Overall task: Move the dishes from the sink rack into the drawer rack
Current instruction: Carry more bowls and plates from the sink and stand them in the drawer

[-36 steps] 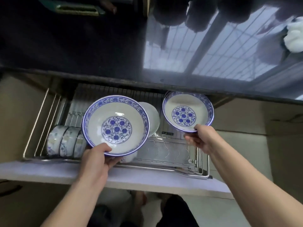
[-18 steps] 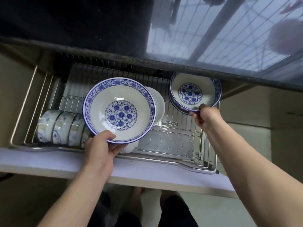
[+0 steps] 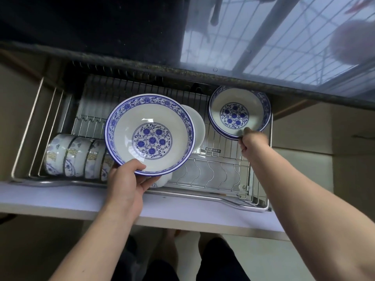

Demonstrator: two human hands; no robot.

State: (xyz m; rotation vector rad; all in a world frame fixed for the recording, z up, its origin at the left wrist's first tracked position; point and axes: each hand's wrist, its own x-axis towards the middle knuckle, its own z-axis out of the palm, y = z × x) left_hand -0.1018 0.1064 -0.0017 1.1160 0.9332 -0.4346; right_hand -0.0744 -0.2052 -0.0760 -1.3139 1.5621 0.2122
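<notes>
left hand [image 3: 125, 182]: my fingers grip the near rim of the large blue-patterned bowl [image 3: 150, 134], held tilted over the drawer rack [image 3: 223, 175].
right hand [image 3: 251, 145]: my fingers pinch the near rim of the smaller bowl [image 3: 239, 112] at the rack's far right.
rack's left: small bowls [image 3: 75, 155] stand on edge in a row.
</notes>
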